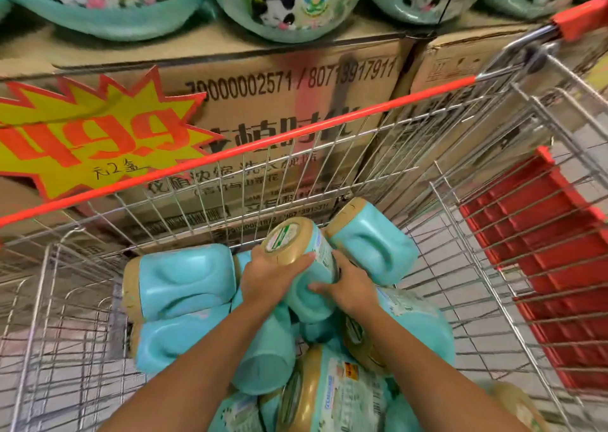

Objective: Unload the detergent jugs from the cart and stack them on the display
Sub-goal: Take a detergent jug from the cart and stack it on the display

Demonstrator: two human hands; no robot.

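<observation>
"Jug position, from the left, please?"

"Furthest left is the yellow price sign [95,135] on the boxes [250,60]. Lower down, a left jug [184,280] lies on its side in the pile. Then comes my left grip [268,278], with fingers and thumb wrapped over the tan end of the held jug [297,247]. My right grip [348,288] is curled round its blue-green body from the other side. Both are clamped on that one jug, with nothing spare."

"Which way does it point?"

"Its long axis runs away from me. The tan end is up and forward toward the boxes, and the blue-green end is low, near my wrists. It sits above the pile, just beside a right jug [375,244]. I can't tell whether they touch."

"And the display?"

"Straight ahead and higher, past the cart rail [263,142]. The display jugs [279,4] already stand on top of the boxes. I judge the move to be up and forward over that rail, tan end leading. My left grip has the far end, so it should reach the stack first."
</observation>
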